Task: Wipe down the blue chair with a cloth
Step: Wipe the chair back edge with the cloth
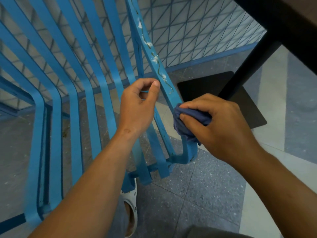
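The blue slatted chair (pixel 56 107) fills the left and middle of the head view. Its right-hand frame bar (pixel 155 55) carries white specks and a dark squiggly streak. My right hand (pixel 221 127) grips a bunched dark blue cloth (pixel 190 121) and presses it against the lower part of that bar, just above the bend. My left hand (pixel 139 105) hovers beside the bar a little higher up, fingers curled, thumb tip close to the bar; nothing shows inside it.
A dark table top (pixel 291 23) overhangs at the upper right, with its black leg (pixel 248 66) and flat black base plate (pixel 205 88) just right of the chair. Grey speckled floor tiles (pixel 197 194) lie below. A foot in a white clog (pixel 130 208) stands under the chair's front edge.
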{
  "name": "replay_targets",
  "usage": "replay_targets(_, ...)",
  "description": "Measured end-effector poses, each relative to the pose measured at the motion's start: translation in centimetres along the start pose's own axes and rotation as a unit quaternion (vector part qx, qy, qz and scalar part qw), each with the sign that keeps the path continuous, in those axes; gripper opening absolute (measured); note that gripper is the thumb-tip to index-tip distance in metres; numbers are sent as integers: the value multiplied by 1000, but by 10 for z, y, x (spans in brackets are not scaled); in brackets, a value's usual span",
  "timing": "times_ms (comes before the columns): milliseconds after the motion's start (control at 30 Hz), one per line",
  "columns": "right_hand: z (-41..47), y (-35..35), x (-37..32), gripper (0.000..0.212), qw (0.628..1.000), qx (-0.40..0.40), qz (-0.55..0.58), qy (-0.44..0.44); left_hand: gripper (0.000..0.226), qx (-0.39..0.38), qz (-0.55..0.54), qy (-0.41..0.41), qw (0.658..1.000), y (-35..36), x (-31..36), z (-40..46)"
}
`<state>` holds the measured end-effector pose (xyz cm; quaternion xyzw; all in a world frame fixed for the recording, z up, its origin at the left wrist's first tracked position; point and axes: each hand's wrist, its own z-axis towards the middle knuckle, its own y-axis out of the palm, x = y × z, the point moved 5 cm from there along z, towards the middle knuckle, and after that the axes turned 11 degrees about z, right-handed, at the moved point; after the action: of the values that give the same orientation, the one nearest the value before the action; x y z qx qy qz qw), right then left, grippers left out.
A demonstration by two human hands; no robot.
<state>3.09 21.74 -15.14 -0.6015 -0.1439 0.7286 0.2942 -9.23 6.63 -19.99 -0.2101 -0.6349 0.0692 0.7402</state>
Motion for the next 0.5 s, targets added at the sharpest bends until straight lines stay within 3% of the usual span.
replay_targets(267, 55, 23, 7, 13, 997, 72, -2, 14, 12, -3, -77, -88, 993, 6, -4, 8)
replay_targets(367, 40, 19, 4, 13, 998, 54, -29, 34, 17, -20, -108, -123, 986, 7, -4, 11)
replay_targets(500, -1, 14, -4, 28, 996, 21, -60, 64, 14, -28, -124, -128, 984, 6, -5, 15)
